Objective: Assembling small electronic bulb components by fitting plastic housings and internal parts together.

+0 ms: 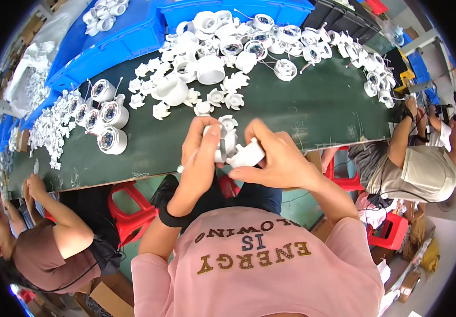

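Note:
Above the near edge of the green-topped table [154, 153], my two hands hold white plastic parts close together. My left hand [199, 161] is closed around a white round housing [220, 153]; a thin wire with a small white connector [181, 168] hangs beside its wrist. Between thumb and fingers, my right hand [286, 158] grips a white curved plastic piece [250, 154], tilted toward the housing. Whether the two parts touch is hard to make out. Just beyond my left fingertips lies a small white finned part [228, 122].
A heap of white housings [210, 68] and finned parts spreads across the table's far side. Several assembled round units [112, 140] stand at left, near a pile of small white pieces [48, 129]. Blue bins [117, 53] line the back. Co-workers sit left [53, 238] and right [418, 171].

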A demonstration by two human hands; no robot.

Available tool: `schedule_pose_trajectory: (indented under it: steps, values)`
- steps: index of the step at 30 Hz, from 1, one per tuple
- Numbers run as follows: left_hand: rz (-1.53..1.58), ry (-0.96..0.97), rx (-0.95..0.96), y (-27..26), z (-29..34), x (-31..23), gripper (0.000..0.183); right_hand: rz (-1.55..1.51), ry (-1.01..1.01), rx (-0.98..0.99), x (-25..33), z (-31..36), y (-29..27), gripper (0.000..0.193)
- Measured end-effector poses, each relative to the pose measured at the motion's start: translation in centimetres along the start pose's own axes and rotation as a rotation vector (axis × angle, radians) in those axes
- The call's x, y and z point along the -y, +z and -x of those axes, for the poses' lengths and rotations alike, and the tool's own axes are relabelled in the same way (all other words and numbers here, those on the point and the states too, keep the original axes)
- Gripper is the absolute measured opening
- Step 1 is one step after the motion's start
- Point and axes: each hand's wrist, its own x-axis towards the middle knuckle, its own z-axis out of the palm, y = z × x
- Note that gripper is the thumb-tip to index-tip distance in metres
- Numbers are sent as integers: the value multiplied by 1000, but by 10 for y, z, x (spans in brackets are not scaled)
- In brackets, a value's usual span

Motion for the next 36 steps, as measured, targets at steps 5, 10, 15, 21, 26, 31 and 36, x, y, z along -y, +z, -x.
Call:
schedule_pose_trajectory:
  steps: [5, 10, 15, 21, 26, 31, 36]
  values:
    - [-153, 147, 22, 2, 6, 3, 35, -379, -103, -215, -9, 4, 23, 51]
    - [-141, 210, -15, 4, 12, -4, 42, -225, -240, -197, -7, 10, 25, 53]
    - [-201, 214, -26, 5, 19, -8, 50, -204, -295, -226, -11, 11, 37, 54]
    - [-274, 382, -48, 2, 25, -6, 42, -8, -487, -344, -8, 13, 48, 59]
    - [-311, 465, -17, -3, 29, -4, 37, 104, -472, -238, 4, 15, 42, 59]
    - [-234, 417, -72, -2, 33, -6, 41, 129, -544, -333, 10, 11, 37, 65]
    - [-255, 396, -77, -4, 33, 3, 43, 88, -497, -298, 2, 11, 43, 62]
